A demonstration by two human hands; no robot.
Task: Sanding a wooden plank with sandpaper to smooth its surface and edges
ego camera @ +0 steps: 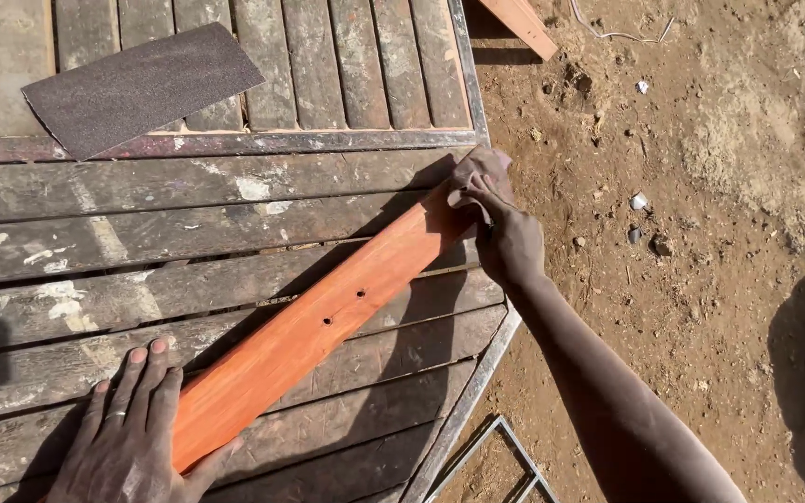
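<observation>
An orange-stained plank (314,326) lies slanted across a worn slatted table (95,233), its near end under the left hand (128,433) and its far end under the right hand (505,233). The left hand lies flat with fingers spread, pressing on the plank's lower end beside the table boards. The right hand grips a small piece of sandpaper (479,172) against the upper end, and a larger sandpaper sheet (142,86) lies well apart at the table's far side.

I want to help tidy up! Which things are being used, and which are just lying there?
In use:
orange plank
left hand pressing it
right hand with small sandpaper piece
slatted table

Lying about:
big sandpaper sheet
metal frame
stones
</observation>
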